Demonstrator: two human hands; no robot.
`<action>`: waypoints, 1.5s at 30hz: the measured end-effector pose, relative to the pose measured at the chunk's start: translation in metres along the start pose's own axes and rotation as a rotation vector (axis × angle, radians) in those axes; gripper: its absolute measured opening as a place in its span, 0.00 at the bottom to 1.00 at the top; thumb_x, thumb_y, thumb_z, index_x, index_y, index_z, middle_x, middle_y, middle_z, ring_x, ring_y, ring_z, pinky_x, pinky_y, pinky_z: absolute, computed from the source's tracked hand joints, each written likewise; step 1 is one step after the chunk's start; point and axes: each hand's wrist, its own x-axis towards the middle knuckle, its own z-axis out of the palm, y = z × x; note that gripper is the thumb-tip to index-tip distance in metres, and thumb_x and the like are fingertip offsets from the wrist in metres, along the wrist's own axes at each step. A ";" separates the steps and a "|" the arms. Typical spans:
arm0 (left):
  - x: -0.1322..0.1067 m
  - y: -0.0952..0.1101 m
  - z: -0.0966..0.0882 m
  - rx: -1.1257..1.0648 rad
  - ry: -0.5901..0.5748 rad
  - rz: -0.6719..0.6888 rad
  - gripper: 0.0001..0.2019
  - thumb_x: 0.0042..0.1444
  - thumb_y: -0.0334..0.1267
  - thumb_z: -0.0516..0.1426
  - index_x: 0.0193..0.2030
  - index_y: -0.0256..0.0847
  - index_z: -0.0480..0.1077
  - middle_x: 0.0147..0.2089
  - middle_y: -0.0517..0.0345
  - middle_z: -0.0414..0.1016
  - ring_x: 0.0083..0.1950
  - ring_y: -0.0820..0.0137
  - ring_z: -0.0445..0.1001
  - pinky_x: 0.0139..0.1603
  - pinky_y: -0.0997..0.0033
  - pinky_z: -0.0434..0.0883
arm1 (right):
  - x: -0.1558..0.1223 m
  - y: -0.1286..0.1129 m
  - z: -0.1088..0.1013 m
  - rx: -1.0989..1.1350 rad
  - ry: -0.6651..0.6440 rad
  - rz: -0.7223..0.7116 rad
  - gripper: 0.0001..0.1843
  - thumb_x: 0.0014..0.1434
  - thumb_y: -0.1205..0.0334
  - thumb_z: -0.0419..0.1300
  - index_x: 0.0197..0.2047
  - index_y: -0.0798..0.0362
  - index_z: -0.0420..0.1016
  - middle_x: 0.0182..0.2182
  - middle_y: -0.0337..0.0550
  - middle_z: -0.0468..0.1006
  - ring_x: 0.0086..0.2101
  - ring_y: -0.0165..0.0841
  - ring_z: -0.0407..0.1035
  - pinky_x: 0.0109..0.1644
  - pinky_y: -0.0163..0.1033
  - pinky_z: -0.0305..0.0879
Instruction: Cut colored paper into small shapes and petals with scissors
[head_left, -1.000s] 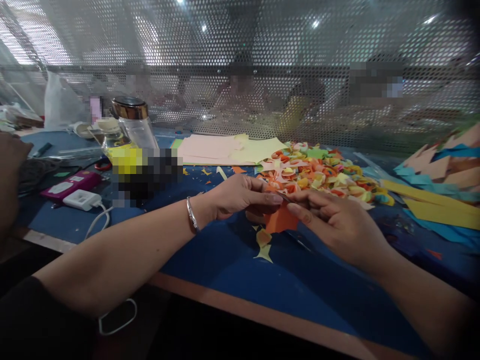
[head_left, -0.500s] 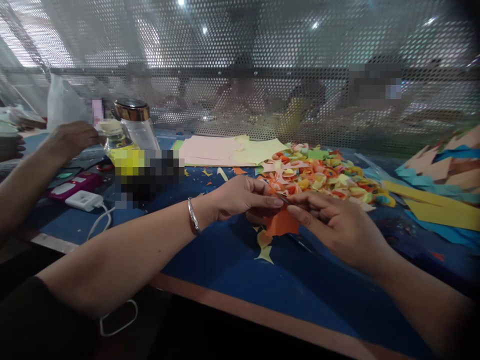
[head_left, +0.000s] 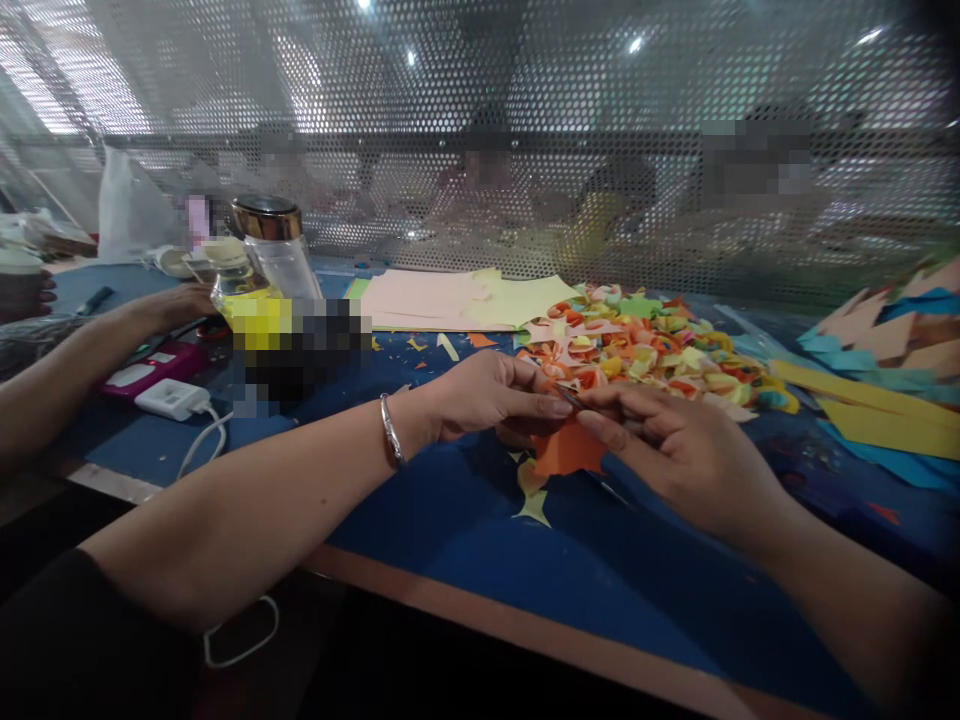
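Observation:
My left hand [head_left: 495,398], with a silver bangle at its wrist, pinches a piece of orange paper [head_left: 570,450] between thumb and fingers. The paper's lower part hangs below my fingertips with a notched edge. From the other side my right hand [head_left: 675,440] meets it, its thumb and fingers closed on a thin metal tool [head_left: 571,399] whose kind I cannot make out. The tool's end lies against the paper by my left thumb. Right behind both hands is a heap of curled, coloured paper pieces [head_left: 652,350]. Pale yellow paper scraps [head_left: 534,508] lie on the blue tabletop below.
Pale paper sheets [head_left: 450,298] are stacked at the back, before a perforated metal screen [head_left: 480,70]. Left stand a glass bottle [head_left: 277,255], a purple power strip [head_left: 154,368] and a white charger [head_left: 172,398]. A co-worker's arm [head_left: 112,330] reaches in. Folded paper [head_left: 892,340] lies right.
The co-worker's hand at the left has dropped lower, towards the table behind the bottle. My own hands stay together at the orange paper, with hardly any shift.

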 end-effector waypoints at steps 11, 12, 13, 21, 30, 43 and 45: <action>0.002 -0.003 -0.003 0.030 -0.035 0.014 0.19 0.39 0.43 0.76 0.28 0.34 0.74 0.24 0.66 0.70 0.27 0.80 0.67 0.32 0.73 0.66 | 0.001 -0.006 -0.001 0.055 -0.022 0.000 0.18 0.67 0.44 0.60 0.43 0.49 0.81 0.34 0.46 0.85 0.32 0.37 0.79 0.34 0.38 0.74; 0.002 -0.003 -0.003 0.029 -0.036 0.013 0.19 0.39 0.43 0.76 0.28 0.34 0.74 0.24 0.66 0.70 0.27 0.80 0.66 0.32 0.73 0.66 | 0.002 -0.007 -0.001 0.052 -0.017 -0.004 0.19 0.67 0.43 0.60 0.43 0.49 0.81 0.35 0.46 0.85 0.32 0.37 0.79 0.35 0.39 0.74; 0.002 -0.002 -0.003 0.028 -0.036 0.010 0.19 0.39 0.42 0.76 0.28 0.34 0.73 0.24 0.66 0.69 0.27 0.80 0.66 0.32 0.73 0.66 | 0.002 -0.007 -0.001 0.050 -0.013 -0.008 0.19 0.67 0.43 0.60 0.43 0.49 0.81 0.35 0.47 0.85 0.33 0.38 0.79 0.35 0.39 0.75; 0.002 -0.002 -0.002 0.047 -0.018 -0.007 0.18 0.39 0.42 0.76 0.29 0.35 0.75 0.24 0.65 0.71 0.27 0.79 0.67 0.33 0.72 0.66 | 0.003 -0.006 -0.001 0.056 -0.019 -0.020 0.19 0.67 0.43 0.59 0.43 0.49 0.82 0.34 0.46 0.85 0.34 0.39 0.80 0.38 0.40 0.76; 0.003 -0.002 -0.003 0.046 -0.002 -0.003 0.18 0.38 0.42 0.76 0.26 0.35 0.75 0.24 0.63 0.74 0.27 0.78 0.71 0.33 0.73 0.66 | 0.000 -0.002 -0.001 0.062 -0.048 -0.014 0.20 0.69 0.44 0.58 0.49 0.50 0.82 0.37 0.47 0.86 0.35 0.37 0.80 0.35 0.38 0.75; 0.003 -0.001 -0.004 0.070 -0.007 -0.008 0.16 0.41 0.40 0.75 0.25 0.35 0.74 0.23 0.63 0.74 0.26 0.78 0.71 0.32 0.73 0.66 | 0.001 -0.005 0.000 0.078 -0.044 -0.015 0.19 0.68 0.44 0.58 0.45 0.49 0.82 0.38 0.47 0.86 0.36 0.40 0.81 0.38 0.40 0.77; 0.003 -0.001 -0.004 0.064 -0.008 -0.016 0.16 0.41 0.40 0.75 0.25 0.35 0.74 0.23 0.63 0.74 0.27 0.78 0.71 0.33 0.73 0.67 | 0.001 -0.007 0.000 0.091 -0.047 -0.015 0.18 0.68 0.45 0.59 0.44 0.50 0.82 0.37 0.47 0.86 0.35 0.39 0.81 0.37 0.39 0.77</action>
